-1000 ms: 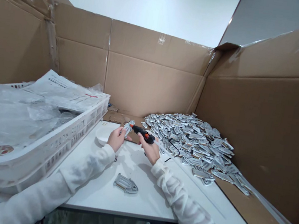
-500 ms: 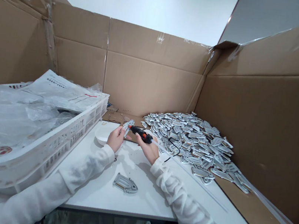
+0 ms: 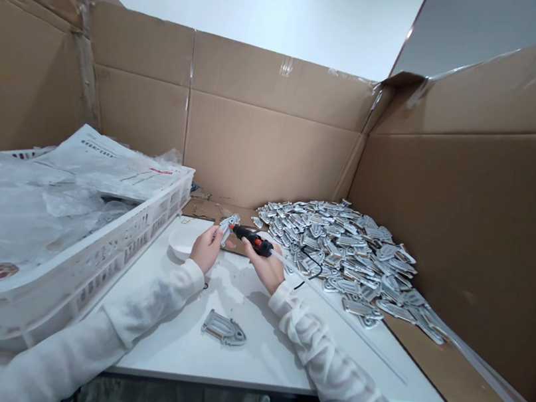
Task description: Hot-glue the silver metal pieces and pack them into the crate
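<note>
Pinched in my left hand [image 3: 207, 247] is a small grey-white frame-like piece [image 3: 227, 227], tilted up over the far part of the white table. My right hand [image 3: 266, 264] is closed around a black glue gun [image 3: 253, 239] with an orange tip. The tip meets or nearly meets the held piece; I cannot tell if they touch. A long clear glue stick [image 3: 341, 316] runs out of the gun's back toward the lower right. Nearer to me, another grey piece with a pointed end [image 3: 224, 329] lies flat on the table [image 3: 268, 369].
A large heap of similar grey pieces [image 3: 341, 252] spreads at the right. On the left stands a white plastic basket [image 3: 142, 236] with plastic bags and printed sheets [image 3: 107, 160]. A white rounded object [image 3: 182, 238] sits beside my left hand. Cardboard walls [image 3: 271, 141] enclose the table.
The view has shifted very slightly. Both hands, the glue gun and the held piece stay in almost the same position.
</note>
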`<state>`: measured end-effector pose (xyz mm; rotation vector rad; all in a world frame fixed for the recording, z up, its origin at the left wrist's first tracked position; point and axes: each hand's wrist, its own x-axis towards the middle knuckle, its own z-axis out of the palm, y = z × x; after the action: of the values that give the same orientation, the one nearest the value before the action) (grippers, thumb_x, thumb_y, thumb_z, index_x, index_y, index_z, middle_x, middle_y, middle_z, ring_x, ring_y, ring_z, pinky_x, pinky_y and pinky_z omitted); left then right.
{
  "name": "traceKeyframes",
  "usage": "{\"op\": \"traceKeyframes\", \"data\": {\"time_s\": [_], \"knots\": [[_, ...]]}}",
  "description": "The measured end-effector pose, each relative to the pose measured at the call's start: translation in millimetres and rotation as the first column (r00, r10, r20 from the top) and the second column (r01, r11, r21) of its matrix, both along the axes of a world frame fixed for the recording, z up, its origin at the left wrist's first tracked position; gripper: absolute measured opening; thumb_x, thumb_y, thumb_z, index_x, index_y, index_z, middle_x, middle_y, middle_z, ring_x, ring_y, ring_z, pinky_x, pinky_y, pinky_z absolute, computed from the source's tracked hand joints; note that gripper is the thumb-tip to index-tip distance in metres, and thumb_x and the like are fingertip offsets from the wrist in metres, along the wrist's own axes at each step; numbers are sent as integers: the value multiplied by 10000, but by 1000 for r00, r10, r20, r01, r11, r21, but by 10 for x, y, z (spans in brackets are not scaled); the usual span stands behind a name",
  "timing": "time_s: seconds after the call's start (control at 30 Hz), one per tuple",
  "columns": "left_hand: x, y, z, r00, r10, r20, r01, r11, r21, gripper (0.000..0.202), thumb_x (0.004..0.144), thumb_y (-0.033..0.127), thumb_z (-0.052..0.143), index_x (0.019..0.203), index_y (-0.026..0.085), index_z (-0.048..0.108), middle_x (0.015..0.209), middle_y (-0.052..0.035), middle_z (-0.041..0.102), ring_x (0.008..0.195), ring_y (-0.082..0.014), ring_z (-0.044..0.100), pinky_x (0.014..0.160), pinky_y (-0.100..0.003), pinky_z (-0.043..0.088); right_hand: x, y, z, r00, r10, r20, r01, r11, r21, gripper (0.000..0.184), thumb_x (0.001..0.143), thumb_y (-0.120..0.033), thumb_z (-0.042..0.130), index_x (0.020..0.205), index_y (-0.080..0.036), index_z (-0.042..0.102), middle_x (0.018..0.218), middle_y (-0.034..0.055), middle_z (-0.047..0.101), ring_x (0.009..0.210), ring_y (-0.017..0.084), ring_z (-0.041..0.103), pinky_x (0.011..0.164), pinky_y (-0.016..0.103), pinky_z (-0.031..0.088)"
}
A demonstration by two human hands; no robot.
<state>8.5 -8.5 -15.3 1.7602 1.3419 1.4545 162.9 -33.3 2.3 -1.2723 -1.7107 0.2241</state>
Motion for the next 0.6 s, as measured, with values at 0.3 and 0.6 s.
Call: {"op": "traceKeyframes", "data": {"time_s": [0.3, 0.6], "knots": [[16, -24, 33, 999, -18, 51, 18, 1000, -4, 289, 821, 373, 336, 864, 163, 530, 648, -19, 645, 482, -126, 437, 522, -228, 354, 5, -4, -10, 999, -14, 33, 14, 1000, 1, 424, 747, -570, 414, 617, -199, 573, 542, 14, 556, 517, 157, 496, 498, 245, 343], [-15, 27, 31, 962, 81, 260, -92, 995, 32, 136, 824, 305, 391, 850, 184, 447, 558, 41, 524, 481, -105, 459, 509, -210, 348, 53, 30, 14, 999, -37, -35, 38, 998, 43, 414, 740, -560, 441, 614, -191, 578, 541, 14, 569, 526, 163, 512, 517, 250, 348]]}}
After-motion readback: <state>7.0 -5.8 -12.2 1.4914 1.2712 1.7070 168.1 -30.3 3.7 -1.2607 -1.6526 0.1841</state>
